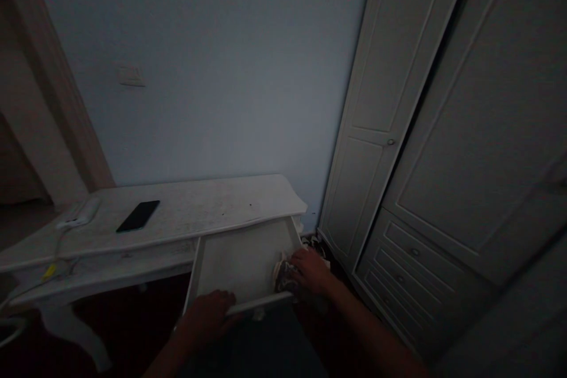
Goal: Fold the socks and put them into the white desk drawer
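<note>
A white drawer (239,260) is pulled out from the white table (212,201). My left hand (210,313) grips its front left corner, fingers curled over the front edge. At the drawer's front right corner, my right hand (310,271) holds a crumpled, patterned dark cloth (283,274) against the inside of the drawer. Part of the cloth is hidden under the fingers. A small knob (258,314) shows on the drawer front between the hands.
On the tabletop lie a dark phone (139,216) and a white power strip (80,212) with a cable. To the right stands a tall wardrobe (376,100) with drawers below. Some items (315,243) lie on the floor between table and wardrobe. The room is dim.
</note>
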A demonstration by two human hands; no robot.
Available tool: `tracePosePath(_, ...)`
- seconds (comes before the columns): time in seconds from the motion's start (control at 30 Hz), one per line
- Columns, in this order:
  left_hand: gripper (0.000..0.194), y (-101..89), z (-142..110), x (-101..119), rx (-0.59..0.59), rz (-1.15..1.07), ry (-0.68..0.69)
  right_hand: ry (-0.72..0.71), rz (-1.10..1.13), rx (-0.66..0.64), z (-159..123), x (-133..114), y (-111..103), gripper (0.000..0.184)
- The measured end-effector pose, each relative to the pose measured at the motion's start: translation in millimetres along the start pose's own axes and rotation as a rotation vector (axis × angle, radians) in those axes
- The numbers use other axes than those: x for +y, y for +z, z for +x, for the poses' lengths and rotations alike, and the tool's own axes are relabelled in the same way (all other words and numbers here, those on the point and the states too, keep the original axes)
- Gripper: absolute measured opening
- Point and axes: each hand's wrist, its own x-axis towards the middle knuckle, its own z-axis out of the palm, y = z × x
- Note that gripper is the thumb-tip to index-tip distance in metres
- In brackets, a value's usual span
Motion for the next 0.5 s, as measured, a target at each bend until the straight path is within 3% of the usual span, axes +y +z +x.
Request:
tracePosePath(0.23, 0.062, 2.1, -0.6, 1.3, 0.043, 0.025, 0.015, -0.050, 0.054, -0.027, 34.4, -77.4, 20.5, 0.044)
tracePosePath(0.33, 0.063, -0.5, -1.7, 4.1, 0.037, 0.032, -0.018, -0.019, 0.095, -0.130, 63.7, -103.9, 29.7, 0.051)
tracePosePath(0.4, 0.064, -2.3, -3.3, 6.6, 0.054, 0.034, -0.050, 0.005, 0.117, -0.224, 82.0, -106.3, 34.8, 0.051)
tracePosePath(0.5, 0.065, -3.2, -5.3, 9.5, 0.083, 0.034, -0.048, 0.032, 0.123, -0.300, 98.0, -90.1, 39.8, 0.035)
